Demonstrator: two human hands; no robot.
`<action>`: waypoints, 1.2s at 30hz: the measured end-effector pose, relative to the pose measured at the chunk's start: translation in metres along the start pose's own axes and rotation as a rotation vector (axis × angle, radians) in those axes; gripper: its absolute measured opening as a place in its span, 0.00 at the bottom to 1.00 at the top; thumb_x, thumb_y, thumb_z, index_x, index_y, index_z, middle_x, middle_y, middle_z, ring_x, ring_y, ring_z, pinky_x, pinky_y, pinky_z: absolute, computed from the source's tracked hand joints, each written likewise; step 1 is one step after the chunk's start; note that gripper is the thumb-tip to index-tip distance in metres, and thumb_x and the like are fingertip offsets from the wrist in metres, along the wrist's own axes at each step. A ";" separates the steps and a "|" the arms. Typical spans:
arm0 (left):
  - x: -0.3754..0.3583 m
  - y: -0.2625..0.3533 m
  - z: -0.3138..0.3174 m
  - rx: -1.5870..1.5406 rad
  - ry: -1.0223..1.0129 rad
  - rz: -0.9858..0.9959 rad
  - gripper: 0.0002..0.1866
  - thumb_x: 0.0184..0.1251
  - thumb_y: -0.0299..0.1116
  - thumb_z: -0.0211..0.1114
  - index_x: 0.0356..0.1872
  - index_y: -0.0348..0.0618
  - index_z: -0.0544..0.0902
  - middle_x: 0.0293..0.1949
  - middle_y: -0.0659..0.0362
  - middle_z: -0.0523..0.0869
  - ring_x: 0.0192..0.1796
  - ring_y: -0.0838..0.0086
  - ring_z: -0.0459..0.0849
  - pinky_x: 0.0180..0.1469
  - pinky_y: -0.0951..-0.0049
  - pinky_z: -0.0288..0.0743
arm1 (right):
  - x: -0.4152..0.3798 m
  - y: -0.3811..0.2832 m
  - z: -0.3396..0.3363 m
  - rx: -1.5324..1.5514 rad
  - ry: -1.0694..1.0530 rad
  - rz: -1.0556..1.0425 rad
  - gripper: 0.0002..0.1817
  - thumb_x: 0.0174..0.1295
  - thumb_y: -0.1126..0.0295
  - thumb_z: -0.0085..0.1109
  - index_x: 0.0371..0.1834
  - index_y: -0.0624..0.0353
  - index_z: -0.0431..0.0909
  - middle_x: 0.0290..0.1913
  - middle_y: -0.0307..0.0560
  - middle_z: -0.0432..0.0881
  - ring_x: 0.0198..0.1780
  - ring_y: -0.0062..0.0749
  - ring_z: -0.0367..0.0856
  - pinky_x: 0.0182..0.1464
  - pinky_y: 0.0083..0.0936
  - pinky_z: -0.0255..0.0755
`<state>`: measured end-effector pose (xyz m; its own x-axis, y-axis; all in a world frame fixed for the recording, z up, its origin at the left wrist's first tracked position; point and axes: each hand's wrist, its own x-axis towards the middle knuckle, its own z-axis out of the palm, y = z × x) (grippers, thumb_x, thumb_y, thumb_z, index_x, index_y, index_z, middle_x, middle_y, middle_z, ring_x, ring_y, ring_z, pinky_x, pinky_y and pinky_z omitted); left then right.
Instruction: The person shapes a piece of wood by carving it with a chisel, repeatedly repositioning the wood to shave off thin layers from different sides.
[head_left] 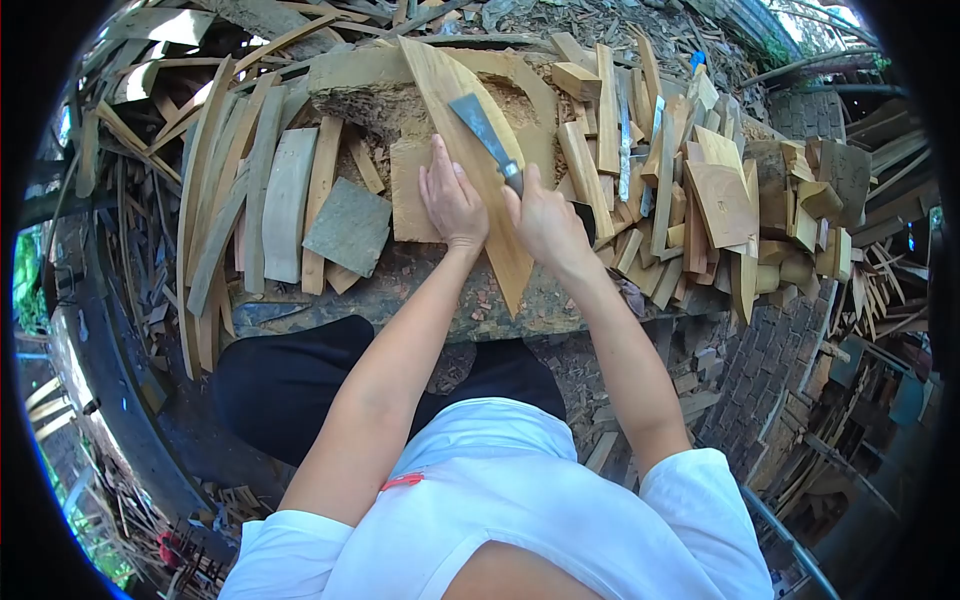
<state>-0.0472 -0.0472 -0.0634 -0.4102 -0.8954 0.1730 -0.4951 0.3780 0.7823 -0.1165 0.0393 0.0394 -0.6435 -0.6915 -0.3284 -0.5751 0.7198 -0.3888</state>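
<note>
My right hand is closed around the handle of a broad-bladed chopping knife, whose grey blade points up and left across a wooden piece. That piece is a long, pale brown board with a curved right edge and pointed lower end, standing tilted in front of me. My left hand rests along the board's left edge, its fingers stretched out and the thumb spread. Behind the board is a thick, rough wooden block with a chipped, hollowed face.
A worn wooden bench lies before my knees. Long curved slats and a grey square slab are at left. Many offcuts are piled at right. Wood chips and more scrap cover the ground beyond.
</note>
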 end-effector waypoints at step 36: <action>0.000 -0.006 0.007 0.060 0.018 0.021 0.28 0.76 0.38 0.43 0.72 0.35 0.60 0.67 0.46 0.71 0.69 0.58 0.70 0.75 0.55 0.51 | -0.204 0.059 0.044 0.093 -0.006 0.216 0.17 0.70 0.57 0.53 0.44 0.60 0.62 0.23 0.62 0.81 0.26 0.63 0.82 0.26 0.54 0.75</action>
<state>-0.0493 -0.0476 -0.0717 -0.4078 -0.8909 0.2002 -0.5314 0.4098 0.7414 0.0025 0.2198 0.0458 -0.7433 -0.5224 -0.4179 -0.3749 0.8427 -0.3864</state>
